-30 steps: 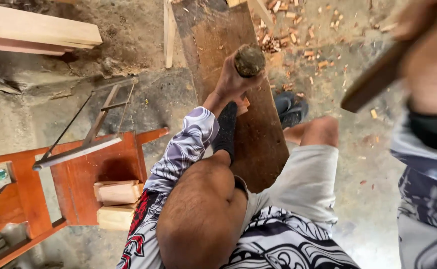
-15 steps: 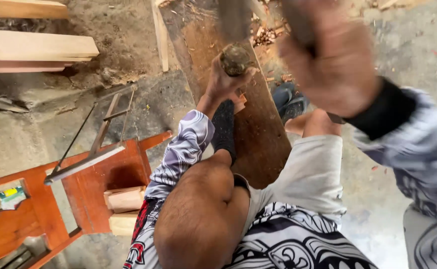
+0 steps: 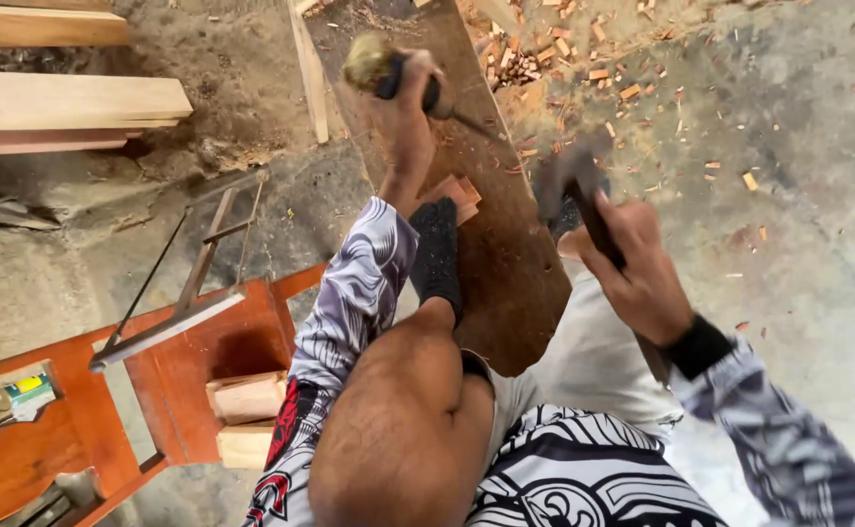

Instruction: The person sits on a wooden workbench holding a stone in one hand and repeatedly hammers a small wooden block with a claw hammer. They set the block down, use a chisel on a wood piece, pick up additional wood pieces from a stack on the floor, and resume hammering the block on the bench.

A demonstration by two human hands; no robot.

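My left hand [image 3: 406,109] grips a chisel [image 3: 374,60] with a frayed wooden handle top, its blade slanting down onto a dark brown board [image 3: 515,263] that lies on the ground. My right hand [image 3: 642,278] holds a hammer [image 3: 562,185] by its handle; the blurred head hangs just right of the chisel, apart from it. My foot in a black sock [image 3: 437,256] rests on the board next to a small reddish wood block [image 3: 458,190]. My bare knee fills the lower middle.
A red-orange wooden bench [image 3: 203,361] stands at the lower left with a frame saw [image 3: 193,288] lying across it and pale wood blocks [image 3: 247,398] beneath. Planks [image 3: 66,98] lie at the upper left. Wood chips [image 3: 622,83] litter the concrete floor at the upper right.
My right hand with the hammer has dropped from high near the camera to low on the right of the board. The chisel and left hand sit further up and left in view.
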